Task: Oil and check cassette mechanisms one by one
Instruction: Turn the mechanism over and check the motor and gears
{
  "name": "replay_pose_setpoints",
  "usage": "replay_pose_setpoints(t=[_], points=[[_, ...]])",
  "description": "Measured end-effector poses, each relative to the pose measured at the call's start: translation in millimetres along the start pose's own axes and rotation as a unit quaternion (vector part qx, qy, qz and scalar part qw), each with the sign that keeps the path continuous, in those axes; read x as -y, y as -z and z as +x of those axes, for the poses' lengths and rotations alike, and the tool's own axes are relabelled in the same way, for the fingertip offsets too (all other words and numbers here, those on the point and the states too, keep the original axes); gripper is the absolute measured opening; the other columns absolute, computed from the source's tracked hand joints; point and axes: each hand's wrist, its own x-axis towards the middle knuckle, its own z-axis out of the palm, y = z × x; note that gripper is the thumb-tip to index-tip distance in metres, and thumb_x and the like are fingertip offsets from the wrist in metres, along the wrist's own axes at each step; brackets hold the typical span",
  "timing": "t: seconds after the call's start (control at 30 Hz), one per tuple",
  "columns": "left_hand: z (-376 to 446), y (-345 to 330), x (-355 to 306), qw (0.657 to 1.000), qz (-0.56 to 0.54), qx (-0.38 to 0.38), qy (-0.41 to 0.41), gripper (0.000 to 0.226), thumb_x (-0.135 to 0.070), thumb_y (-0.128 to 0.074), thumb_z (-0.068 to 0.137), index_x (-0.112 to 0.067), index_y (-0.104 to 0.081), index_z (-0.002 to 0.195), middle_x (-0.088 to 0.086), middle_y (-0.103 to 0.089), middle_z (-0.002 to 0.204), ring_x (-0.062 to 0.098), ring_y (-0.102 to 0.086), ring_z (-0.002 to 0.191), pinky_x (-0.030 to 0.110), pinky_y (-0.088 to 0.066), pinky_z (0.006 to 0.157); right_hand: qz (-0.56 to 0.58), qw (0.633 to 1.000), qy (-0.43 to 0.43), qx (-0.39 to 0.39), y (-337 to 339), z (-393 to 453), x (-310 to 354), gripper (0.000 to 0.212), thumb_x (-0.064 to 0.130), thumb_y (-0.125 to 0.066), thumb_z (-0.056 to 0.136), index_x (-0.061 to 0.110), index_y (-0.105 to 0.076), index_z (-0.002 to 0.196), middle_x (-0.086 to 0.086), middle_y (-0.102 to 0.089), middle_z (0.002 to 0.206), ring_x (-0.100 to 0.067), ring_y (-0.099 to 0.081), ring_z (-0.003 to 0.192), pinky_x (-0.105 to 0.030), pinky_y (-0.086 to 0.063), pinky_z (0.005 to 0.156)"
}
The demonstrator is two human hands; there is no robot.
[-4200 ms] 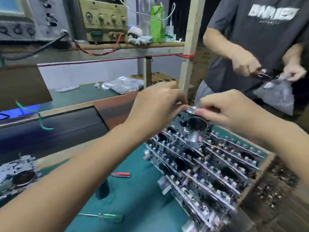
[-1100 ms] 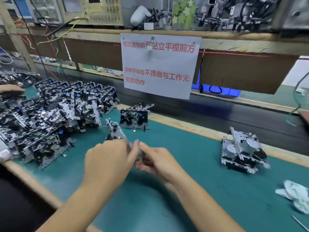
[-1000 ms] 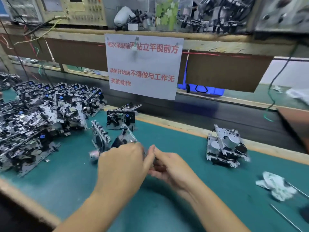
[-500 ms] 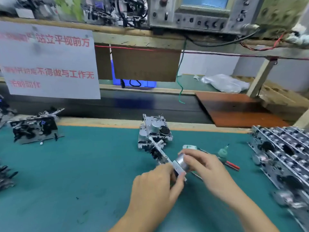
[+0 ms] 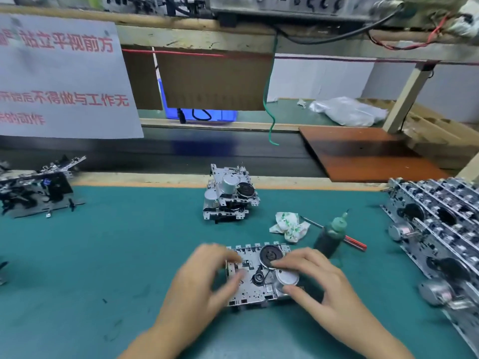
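A cassette mechanism (image 5: 255,277) lies flat on the green mat of the bench (image 5: 116,255), near its front edge, with its metal plate, black flywheel, belt and round silver motor facing up. The left hand (image 5: 204,278) grips the mechanism's left side: its fingers (image 5: 228,255) curl over the far left edge and the thumb presses on the plate from the near side, though this hand is blurred. The right hand (image 5: 318,283) holds the right side, with a fingertip lying on the rim of the black flywheel and the thumb touching the near side of the silver motor. Just beyond the right hand stands a dark oil bottle (image 5: 330,235) with a green nozzle, upright on the mat. Beside it lies a red-handled screwdriver (image 5: 344,237), its thin shaft reaching toward a crumpled white and green cloth (image 5: 289,226). Farther back, near the bench's far edge, a second mechanism (image 5: 229,194) sits alone with two silver motors on top. At the left edge lies another mechanism (image 5: 36,191), dark and tilted. Along the right edge a dense row of mechanisms (image 5: 438,229) is packed side by side. Behind the bench runs a dark conveyor belt (image 5: 181,154), and a white sign (image 5: 62,79) with red Chinese characters hangs above it from a wooden shelf (image 5: 197,37)
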Motion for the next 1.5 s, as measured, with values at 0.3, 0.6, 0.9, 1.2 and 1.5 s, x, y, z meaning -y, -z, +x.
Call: replay_pose_setpoints(t=[0.3, 0.6, 0.9, 1.2, 1.5], points=[[-0.9, -2.3, 5.1, 0.989, 0.075, 0.118, 0.052, 0.013, -0.037, -0.06, 0.091, -0.032, -0.07, 0.095, -0.018, -0.051, 0.094, 0.0, -0.05, 0.085, 0.014, -0.041, 0.076, -0.067, 0.971, -0.071, -0.217, -18.4, -1.3, -11.8, 0.03, 0.011, -0.071, 0.083, 0.035, -0.06, 0.096, 0.017, -0.054, 0.095, -0.001, -0.054, 0.087, -0.005, -0.038, 0.075], [-28.4, -46.8, -69.4, 0.956, 0.199, 0.212, -0.045, 0.059, -0.063, -0.059, 0.063, -0.018, -0.075, 0.097, -0.008, -0.062, 0.076, 0.007, -0.045, 0.074, 0.016, -0.046, 0.058, -0.049, 0.994, -0.053, 0.083, -7.8, 15.0, 7.5, 0.046, 0.029, -0.052, 0.095, 0.057, -0.037, 0.128, 0.012, -0.061, 0.112, 0.0, -0.05, 0.107, -0.017, -0.037, 0.095], [2.8, -35.4, -65.8, 0.988, 0.107, 0.104, -0.026, 0.046, -0.057, -0.058, 0.073, -0.02, -0.066, 0.099, -0.002, -0.056, 0.093, 0.016, -0.049, 0.087, 0.026, -0.04, 0.074, -0.024, 0.999, 0.0, -0.022, 5.3, 10.1, -0.3, 0.035, 0.052, -0.039, 0.091, 0.046, -0.043, 0.125, 0.026, -0.048, 0.128, 0.004, -0.039, 0.125, -0.014, -0.028, 0.104], [2.7, -11.8, -0.3, 0.96, 0.099, 0.247, 0.084, 0.117, -0.077, -0.068, 0.05, -0.059, 0.016, 0.13, -0.02, -0.033, 0.13, -0.003, -0.03, 0.12, 0.012, -0.023, 0.099, -0.012, 0.987, -0.026, -0.156, -2.5, -14.7, -27.7, 0.027, 0.041, -0.041, 0.091, 0.049, -0.043, 0.116, 0.024, -0.054, 0.113, 0.003, -0.049, 0.109, -0.007, -0.032, 0.091], [9.8, -13.5, 11.1, 0.95, -0.043, 0.278, 0.136, 0.123, -0.054, -0.084, 0.057, -0.064, 0.014, 0.131, -0.045, -0.012, 0.128, -0.022, -0.017, 0.127, 0.001, -0.014, 0.103, -0.002, 0.985, -0.037, -0.169, -0.9, -10.4, -34.7, 0.02, 0.044, -0.043, 0.09, 0.047, -0.047, 0.109, 0.022, -0.057, 0.105, -0.002, -0.054, 0.101, -0.012, -0.037, 0.088]])
